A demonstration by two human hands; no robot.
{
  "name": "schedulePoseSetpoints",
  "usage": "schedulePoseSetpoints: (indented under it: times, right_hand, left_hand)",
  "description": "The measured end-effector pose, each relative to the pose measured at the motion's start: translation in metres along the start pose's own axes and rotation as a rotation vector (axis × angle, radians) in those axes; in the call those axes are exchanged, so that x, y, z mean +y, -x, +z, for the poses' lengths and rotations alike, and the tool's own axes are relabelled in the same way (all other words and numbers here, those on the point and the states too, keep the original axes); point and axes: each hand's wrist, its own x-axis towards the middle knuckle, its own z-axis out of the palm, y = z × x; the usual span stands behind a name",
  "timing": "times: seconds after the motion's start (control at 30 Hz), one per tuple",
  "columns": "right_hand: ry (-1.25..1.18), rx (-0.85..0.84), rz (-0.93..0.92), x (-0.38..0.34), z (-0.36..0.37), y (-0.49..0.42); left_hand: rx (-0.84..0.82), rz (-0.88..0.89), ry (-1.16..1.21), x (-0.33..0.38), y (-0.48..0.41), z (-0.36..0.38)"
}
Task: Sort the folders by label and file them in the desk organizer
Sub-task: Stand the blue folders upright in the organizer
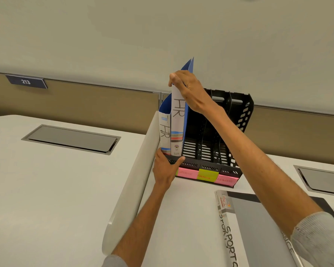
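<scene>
Grey ribbed knit sleeves (320, 239)

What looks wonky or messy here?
The shorter HR folder in the leftmost slot of the black organizer bulges open at the top, its blue cover curved instead of flat. The taller HR folder, gripped at its top by the right hand, stands higher. The left hand holds the organizer's front corner. Nothing looks spilled or torn.

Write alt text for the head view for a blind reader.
The right-hand grip holds the top of a blue folder marked HR in the leftmost slot of a black desk organizer, beside another HR folder; the left-hand grip holds the organizer's front corner.
</scene>
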Motion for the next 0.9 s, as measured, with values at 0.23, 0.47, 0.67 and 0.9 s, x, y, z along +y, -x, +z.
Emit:
schedulePoseSetpoints:
  times: [0.23,0.47,0.67,0.9]
  right_hand:
    - [-0.074,0.062,0.033,0.015,0.022,0.020]
    - [0.032,-0.082,0.125,0.052,0.055,0.056]
    - [0.059,-0.100,0.133,0.056,0.053,0.058]
    - [0.026,-0.111,0.192,0.049,0.050,0.059]
  left_hand:
    - [0.015,-0.017,0.003,-0.003,0.000,0.003]
    - [-0.011,-0.023,-0.035,0.004,0.004,-0.004]
    - [-0.107,-0.032,-0.051,0.009,0.010,-0.010]
    - [-0.179,-0.016,-0.082,0.010,0.014,-0.020]
